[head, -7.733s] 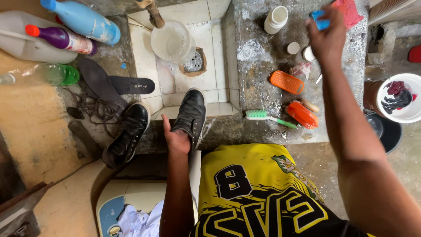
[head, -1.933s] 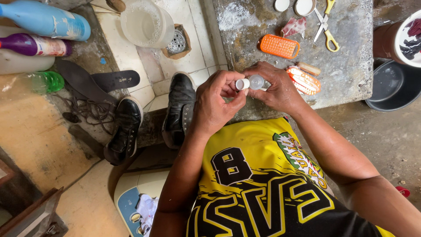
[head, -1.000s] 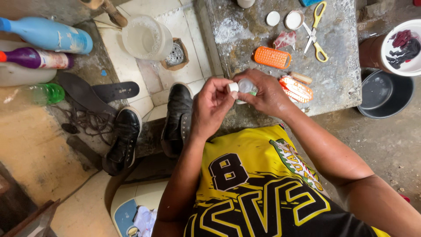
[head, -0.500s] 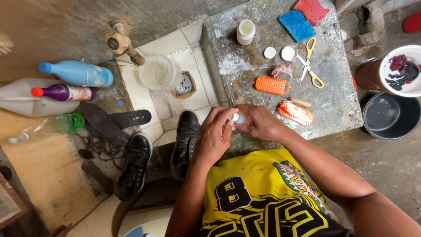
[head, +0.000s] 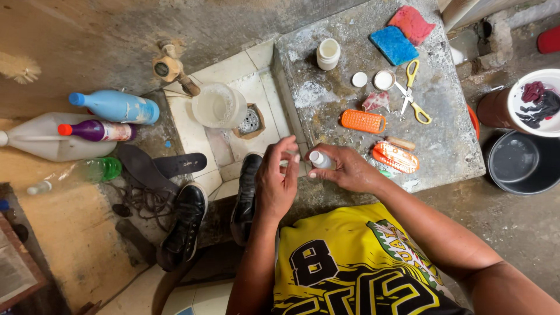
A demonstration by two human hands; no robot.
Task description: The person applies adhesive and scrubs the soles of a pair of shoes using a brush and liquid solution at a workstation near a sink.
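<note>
- Because the right hand [head: 344, 172] pinches the small white bottle [head: 321, 159] only by its body, just above the near edge of the concrete surface [head: 449, 140], a slip would likely drop it to the floor.
- The left hand [head: 277, 184] hangs loose beside the bottle's neck, fingers curled on nothing visible (a tiny cap could be hidden), so a spill seems possible.
- Below stands a black shoe [head: 245, 198]; liquid could splash it.
- Farther off, yellow scissors [head: 413, 93] and an orange brush [head: 363, 121] crowd the slab.
</note>
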